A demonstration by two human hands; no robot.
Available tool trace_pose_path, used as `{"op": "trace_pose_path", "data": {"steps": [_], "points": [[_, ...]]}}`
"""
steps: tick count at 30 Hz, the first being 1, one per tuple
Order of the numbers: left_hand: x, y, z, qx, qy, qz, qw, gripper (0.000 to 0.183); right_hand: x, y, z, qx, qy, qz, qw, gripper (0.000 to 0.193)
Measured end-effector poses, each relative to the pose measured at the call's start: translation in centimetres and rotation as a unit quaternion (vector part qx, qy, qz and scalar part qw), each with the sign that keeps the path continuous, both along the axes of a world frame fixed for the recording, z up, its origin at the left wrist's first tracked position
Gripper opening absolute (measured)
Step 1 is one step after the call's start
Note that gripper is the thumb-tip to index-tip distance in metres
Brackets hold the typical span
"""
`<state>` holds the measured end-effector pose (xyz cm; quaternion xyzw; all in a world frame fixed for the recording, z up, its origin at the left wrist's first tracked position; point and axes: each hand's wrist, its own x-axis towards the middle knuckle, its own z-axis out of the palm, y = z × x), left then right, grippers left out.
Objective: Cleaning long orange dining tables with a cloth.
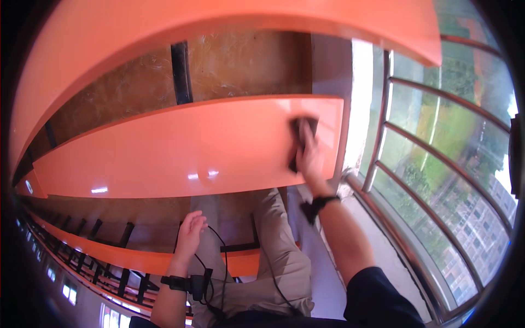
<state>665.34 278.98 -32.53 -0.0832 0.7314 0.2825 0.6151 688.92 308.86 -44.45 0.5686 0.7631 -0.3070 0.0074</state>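
A long orange desk top (180, 147) stretches across in front of me, its surface glossy with a few bright reflections. Near its right end my right hand (310, 156) presses a dark cloth (302, 127) against the surface; motion blurs it, so its exact make is hard to see. A black band circles the right wrist. Over my lap, short of the desk's near edge, my left hand (191, 227) hangs with loosely bent fingers and nothing visible in them. That wrist wears a black strapped device (197, 284) with thin cables.
Another orange desk top (229, 13) curves across beyond this one, with brown flooring and a black support (181, 74) between them. At the right, metal railings (432, 95) stand before a window. My legs (276, 235) are under the near edge, and an orange bench (240, 262) lies behind them.
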Motion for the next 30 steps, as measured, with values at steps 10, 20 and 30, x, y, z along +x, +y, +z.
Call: {"op": "trace_pose_path", "data": {"steps": [10, 20, 30], "points": [[-1.1, 1.5, -0.6, 0.047, -0.017, -0.014, 0.999, 0.033, -4.8, 8.6, -3.4, 0.147, 0.112, -0.014, 0.983, 0.053], [-1.2, 0.5, 1.1, 0.053, -0.022, -0.002, 0.998, 0.034, 5.1, -3.3, -1.1, 0.014, -0.002, -0.060, 0.998, 0.059], [-2.7, -1.4, 0.1, 0.040, -0.022, 0.071, 0.996, 0.034, -6.0, 13.8, 0.3, -0.078, -0.109, 0.043, 0.990, 0.039]]}}
